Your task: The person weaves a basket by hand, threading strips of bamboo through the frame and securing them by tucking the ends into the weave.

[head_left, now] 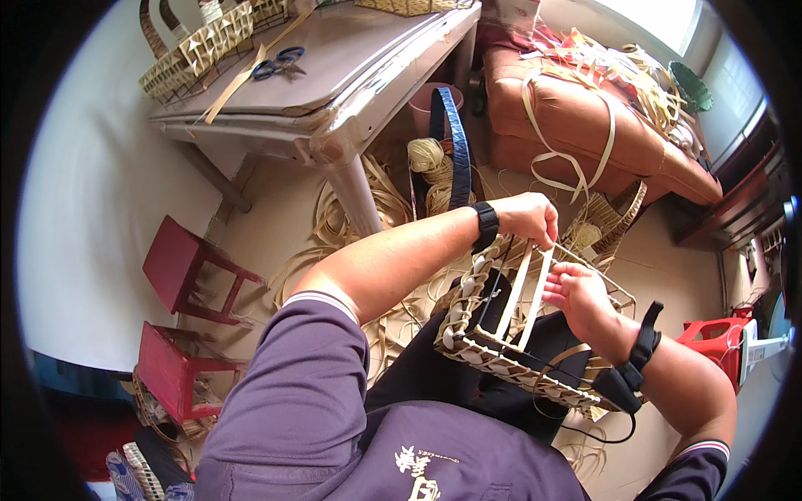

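Observation:
On my lap rests a rectangular wire basket frame [484,355], its near and left sides laced with pale flat strips. Two cream weaving strips [535,307] stretch across its open middle, running from the near side toward the far rim. At the far rim my left hand [528,219] is closed, pinching the upper end of a strip. Just to its right, my right hand [581,294] has its fingertips closed against the same strip near the far rim; its fingers partly hide the contact. A loose tan strip [561,357] curls over the frame's near right side.
A grey table [334,50] at the upper left holds blue-handled scissors [280,63] and a woven basket [200,54]. Strip coils [376,196] litter the floor. Two red stools [180,367] stand left; a brown sofa [535,108] piled with strips stands far right.

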`<state>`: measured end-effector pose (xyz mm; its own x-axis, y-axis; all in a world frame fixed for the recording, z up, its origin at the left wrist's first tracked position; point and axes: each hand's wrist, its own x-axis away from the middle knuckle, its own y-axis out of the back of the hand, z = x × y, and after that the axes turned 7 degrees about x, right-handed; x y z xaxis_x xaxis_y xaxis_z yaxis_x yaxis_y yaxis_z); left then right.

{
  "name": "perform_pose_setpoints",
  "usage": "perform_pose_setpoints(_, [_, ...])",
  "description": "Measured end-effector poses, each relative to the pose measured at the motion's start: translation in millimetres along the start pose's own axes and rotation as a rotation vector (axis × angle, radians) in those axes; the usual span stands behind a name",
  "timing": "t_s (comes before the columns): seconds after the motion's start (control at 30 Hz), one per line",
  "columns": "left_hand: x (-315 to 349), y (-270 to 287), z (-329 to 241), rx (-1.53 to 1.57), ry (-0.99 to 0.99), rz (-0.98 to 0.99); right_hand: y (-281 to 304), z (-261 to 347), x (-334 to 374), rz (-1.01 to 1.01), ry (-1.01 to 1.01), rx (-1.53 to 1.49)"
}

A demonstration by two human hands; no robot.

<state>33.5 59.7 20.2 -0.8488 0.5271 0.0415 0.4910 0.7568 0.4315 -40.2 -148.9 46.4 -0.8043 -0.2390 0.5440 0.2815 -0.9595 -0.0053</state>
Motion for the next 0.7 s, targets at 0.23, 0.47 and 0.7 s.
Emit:
perform_pose_setpoints(0.23, [-1.1, 1.1, -0.5, -0.005, 0.000, -0.035, -16.8, -10.8, -14.4, 0.141, 0.111, -0.028])
perform_pose_setpoints(0.47, [2.9, 0.1, -16.7, -0.072, 0.039, -0.061, -7.7, -26.2, -48.1, 0.103, 0.189, -0.107])
perform_pose_setpoints(0.7, [5.4, 0.9, -16.5, -0.070, 0.065, -0.082, -22.3, -26.9, -52.9, 0.000, 0.303, -0.031])
